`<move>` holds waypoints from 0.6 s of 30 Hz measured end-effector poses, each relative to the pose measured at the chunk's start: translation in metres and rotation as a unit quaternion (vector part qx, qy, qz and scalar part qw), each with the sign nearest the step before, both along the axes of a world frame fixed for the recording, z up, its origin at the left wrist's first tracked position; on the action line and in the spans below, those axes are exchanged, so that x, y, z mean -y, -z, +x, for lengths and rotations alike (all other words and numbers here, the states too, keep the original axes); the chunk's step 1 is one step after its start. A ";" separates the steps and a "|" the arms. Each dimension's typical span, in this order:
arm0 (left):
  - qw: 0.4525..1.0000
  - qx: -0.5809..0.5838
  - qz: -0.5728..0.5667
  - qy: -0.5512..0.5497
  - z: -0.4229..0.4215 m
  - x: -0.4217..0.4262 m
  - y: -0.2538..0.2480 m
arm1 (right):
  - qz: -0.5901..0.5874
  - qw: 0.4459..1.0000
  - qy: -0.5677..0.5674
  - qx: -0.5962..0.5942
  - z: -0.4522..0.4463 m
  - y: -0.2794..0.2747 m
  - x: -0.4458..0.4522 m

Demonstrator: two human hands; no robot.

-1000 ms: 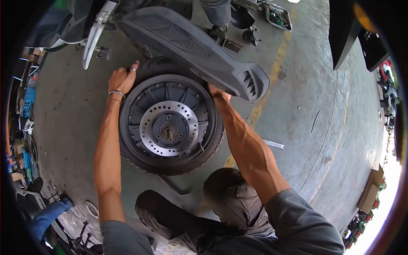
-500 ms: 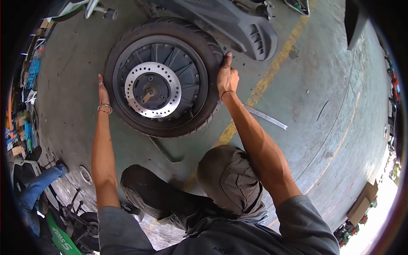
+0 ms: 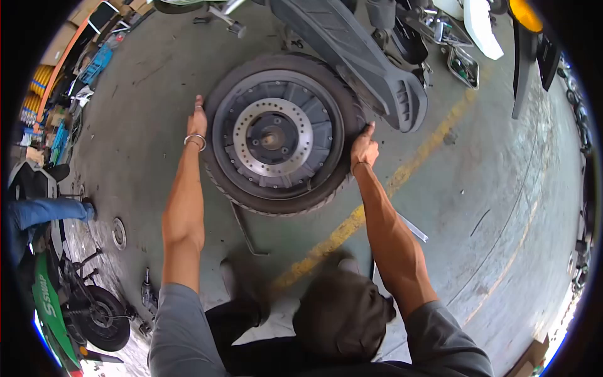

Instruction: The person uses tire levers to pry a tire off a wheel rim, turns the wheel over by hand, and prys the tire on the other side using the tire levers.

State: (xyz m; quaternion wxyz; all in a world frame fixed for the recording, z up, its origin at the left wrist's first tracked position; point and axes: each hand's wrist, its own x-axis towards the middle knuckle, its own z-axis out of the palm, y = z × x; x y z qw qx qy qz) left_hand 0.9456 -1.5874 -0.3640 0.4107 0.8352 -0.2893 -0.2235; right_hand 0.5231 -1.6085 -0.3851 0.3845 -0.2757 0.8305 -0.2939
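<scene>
A motorbike wheel (image 3: 220,132) with a black tyre is held between my two hands, its flat side facing me. Its silver brake disc (image 3: 304,135) has a ring of small holes, and a short axle (image 3: 270,140) sticks out of the hub. My left hand (image 3: 198,119) grips the tyre's left edge, fingers partly hidden. On the opposite edge, my right hand (image 3: 365,148) grips the tyre with its thumb up. Beyond the right hand is a dark grey plastic vehicle part (image 3: 361,63), close to the tyre.
A bent metal rod (image 3: 244,229) lies below the wheel, and a flat metal strip (image 3: 412,227) lies right of my forearm. A metal tray (image 3: 463,68) with small parts sits upper right. At left are a person's jeans leg (image 3: 50,212), a green motorbike (image 3: 47,301) and a power tool (image 3: 148,292).
The wheel, with both hands on it, appears further right and slightly lower in view. My legs have straightened from a crouch, and the whole view has shifted.
</scene>
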 end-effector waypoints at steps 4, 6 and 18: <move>0.998 -0.003 0.066 -0.019 -0.028 -0.036 -0.037 | -0.061 0.995 0.023 0.080 -0.013 0.008 -0.011; 0.995 -0.073 -0.026 -0.059 -0.042 -0.087 -0.023 | -0.087 0.990 0.016 0.107 -0.027 0.002 -0.040; 0.912 -0.282 -0.254 -0.158 -0.075 -0.166 -0.054 | -0.370 0.760 -0.013 0.534 -0.037 -0.089 -0.027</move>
